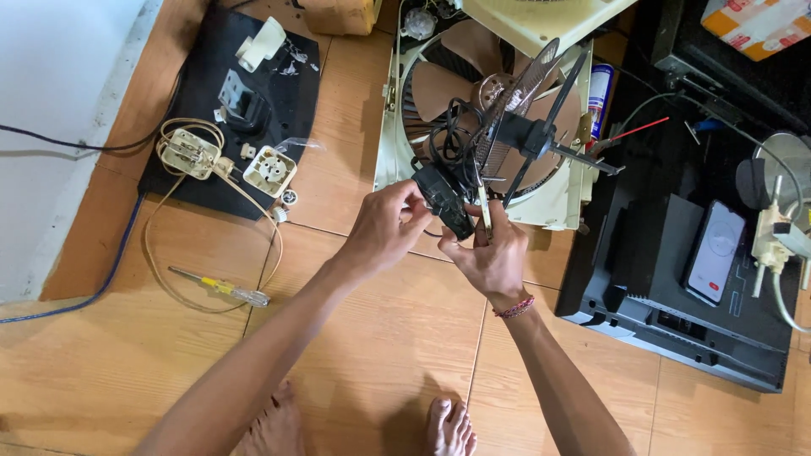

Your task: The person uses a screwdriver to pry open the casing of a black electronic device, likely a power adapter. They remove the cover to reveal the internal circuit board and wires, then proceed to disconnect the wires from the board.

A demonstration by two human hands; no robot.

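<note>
My left hand [384,230] and my right hand [490,253] both grip a small black motor housing [446,198] with black wires looping from its top. A thin pale tool or clip [484,215] stands between my right fingers. Attached behind the housing is a black bracket with a wire grille [515,110]. Just beyond my hands lies a cream box fan frame [553,198] with tan blades [439,80].
A yellow-handled screwdriver [221,288] and a cream cord lie on the wooden floor at left. Dismantled plug parts [270,171] sit on a black mat [291,110]. A black console [676,295] with a phone [715,252] on it is at right. My bare feet are below.
</note>
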